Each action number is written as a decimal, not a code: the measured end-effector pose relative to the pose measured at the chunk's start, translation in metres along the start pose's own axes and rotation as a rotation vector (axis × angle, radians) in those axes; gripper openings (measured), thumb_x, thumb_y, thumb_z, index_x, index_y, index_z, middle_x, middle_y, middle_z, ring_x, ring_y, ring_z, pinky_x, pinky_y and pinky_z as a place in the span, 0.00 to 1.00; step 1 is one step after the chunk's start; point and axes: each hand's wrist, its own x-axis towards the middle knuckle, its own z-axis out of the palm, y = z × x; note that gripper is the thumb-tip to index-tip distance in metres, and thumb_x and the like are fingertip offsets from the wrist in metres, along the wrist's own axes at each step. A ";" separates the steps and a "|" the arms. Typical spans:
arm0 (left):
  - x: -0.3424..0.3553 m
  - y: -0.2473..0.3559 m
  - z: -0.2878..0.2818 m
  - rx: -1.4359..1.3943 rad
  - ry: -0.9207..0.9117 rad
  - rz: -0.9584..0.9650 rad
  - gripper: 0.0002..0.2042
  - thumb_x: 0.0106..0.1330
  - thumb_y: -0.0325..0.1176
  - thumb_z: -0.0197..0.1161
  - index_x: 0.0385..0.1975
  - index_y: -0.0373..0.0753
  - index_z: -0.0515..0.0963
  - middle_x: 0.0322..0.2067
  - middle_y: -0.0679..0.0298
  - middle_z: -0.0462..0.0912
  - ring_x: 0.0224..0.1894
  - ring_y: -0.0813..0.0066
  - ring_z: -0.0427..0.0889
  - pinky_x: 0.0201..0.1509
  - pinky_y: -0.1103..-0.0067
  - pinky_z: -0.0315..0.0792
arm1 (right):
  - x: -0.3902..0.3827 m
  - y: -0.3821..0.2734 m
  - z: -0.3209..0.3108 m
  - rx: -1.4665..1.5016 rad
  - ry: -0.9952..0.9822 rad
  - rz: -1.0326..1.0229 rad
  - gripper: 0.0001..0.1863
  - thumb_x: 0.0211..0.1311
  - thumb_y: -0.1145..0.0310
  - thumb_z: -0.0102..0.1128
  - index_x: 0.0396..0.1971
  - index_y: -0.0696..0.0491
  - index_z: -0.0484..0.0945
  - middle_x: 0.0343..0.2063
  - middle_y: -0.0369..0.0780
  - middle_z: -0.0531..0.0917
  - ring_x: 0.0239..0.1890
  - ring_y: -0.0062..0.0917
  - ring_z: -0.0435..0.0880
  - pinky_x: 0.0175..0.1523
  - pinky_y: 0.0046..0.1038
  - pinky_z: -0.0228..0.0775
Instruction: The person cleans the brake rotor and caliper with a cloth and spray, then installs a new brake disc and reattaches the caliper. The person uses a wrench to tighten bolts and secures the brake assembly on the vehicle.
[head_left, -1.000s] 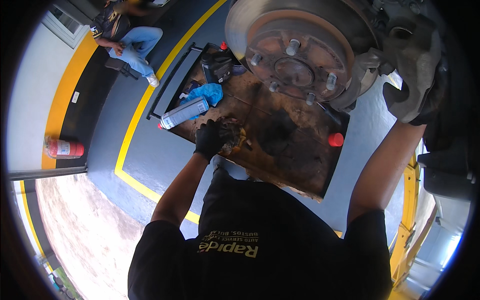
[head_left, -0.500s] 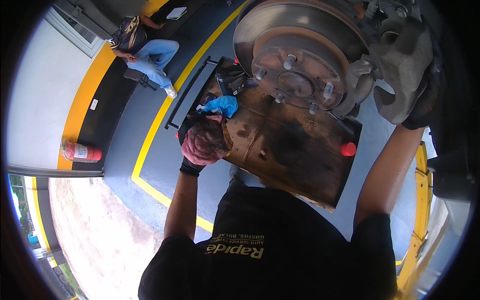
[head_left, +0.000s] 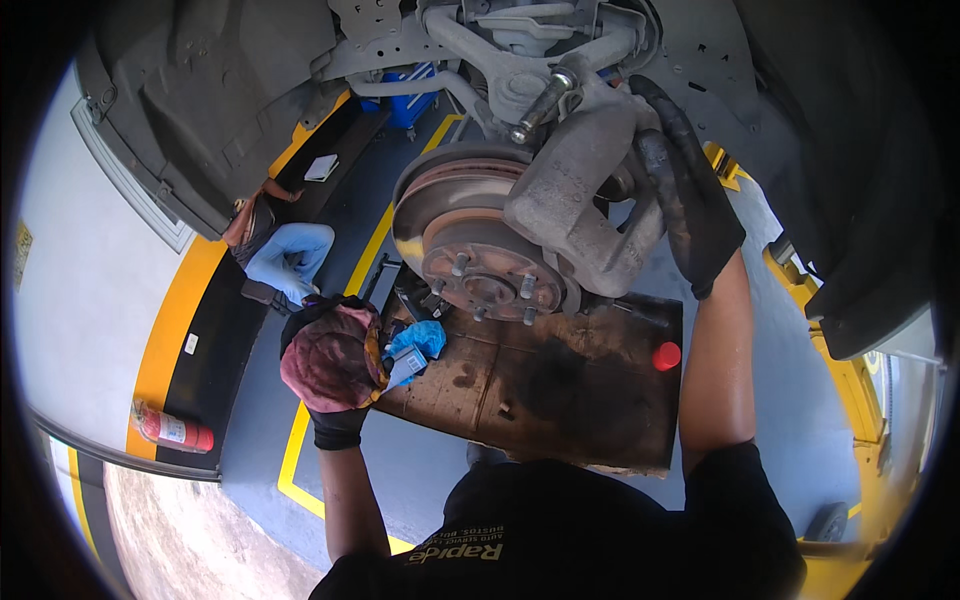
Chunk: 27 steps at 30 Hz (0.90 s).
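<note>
My left hand (head_left: 338, 428), in a black glove, is closed on a bunched pink-maroon rag (head_left: 325, 360) at the left; the rag hides most of its fingers. A crumpled blue glove or cloth (head_left: 428, 337) and a small pale box (head_left: 408, 363) show just right of the rag. At the right, my black-gloved right hand (head_left: 697, 215) is raised against the outer side of a grey brake caliper (head_left: 580, 180), fingers along its edge. Left of the caliper is the worn brake disc (head_left: 440, 205), its rusty hub (head_left: 490, 290) bearing several bare studs.
Below the hub stands a low surface covered in oil-stained cardboard (head_left: 470, 385), with a red cap (head_left: 666, 355) on it. Suspension arms (head_left: 450, 85) and a dark wheel-arch liner (head_left: 200, 110) hang above. A seated person (head_left: 285, 255), a fire extinguisher (head_left: 172, 428) and yellow lift arm (head_left: 835, 350) surround me.
The view has shifted, bringing more of the suspension into sight. My left hand and rag sit farther left, apart from the cardboard. More of my right hand now shows beside the caliper.
</note>
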 end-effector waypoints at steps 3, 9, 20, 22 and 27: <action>0.038 0.016 -0.034 0.308 0.045 0.080 0.28 0.73 0.49 0.51 0.70 0.45 0.60 0.66 0.62 0.69 0.69 0.63 0.66 0.78 0.70 0.52 | 0.003 -0.006 -0.005 -0.047 -0.023 -0.053 0.29 0.75 0.60 0.43 0.73 0.50 0.56 0.71 0.53 0.61 0.71 0.47 0.65 0.72 0.39 0.60; 0.144 0.152 -0.036 -1.070 -0.144 0.497 0.25 0.77 0.52 0.45 0.64 0.42 0.67 0.59 0.57 0.75 0.60 0.60 0.74 0.67 0.67 0.63 | 0.006 -0.021 -0.004 -0.003 0.057 0.144 0.30 0.74 0.54 0.45 0.71 0.50 0.60 0.65 0.55 0.67 0.64 0.54 0.72 0.67 0.45 0.65; 0.180 0.294 -0.003 0.304 -0.165 0.641 0.18 0.74 0.42 0.54 0.38 0.30 0.79 0.34 0.42 0.82 0.38 0.43 0.81 0.42 0.65 0.75 | 0.001 -0.043 -0.002 -0.071 0.147 0.120 0.34 0.69 0.49 0.51 0.72 0.46 0.61 0.59 0.62 0.66 0.54 0.58 0.78 0.60 0.49 0.72; 0.190 0.274 0.006 -0.004 -0.206 0.792 0.17 0.75 0.42 0.53 0.45 0.31 0.78 0.38 0.44 0.82 0.41 0.47 0.82 0.46 0.67 0.75 | 0.000 -0.042 -0.005 -0.053 0.134 0.100 0.36 0.67 0.47 0.54 0.71 0.46 0.62 0.60 0.60 0.66 0.56 0.57 0.78 0.60 0.49 0.72; 0.189 0.260 0.009 -0.641 -0.484 0.477 0.21 0.77 0.43 0.53 0.61 0.34 0.73 0.49 0.54 0.81 0.52 0.69 0.79 0.57 0.76 0.71 | 0.004 -0.052 -0.007 -0.055 0.087 0.161 0.39 0.63 0.44 0.59 0.70 0.47 0.63 0.60 0.57 0.67 0.56 0.54 0.78 0.59 0.47 0.74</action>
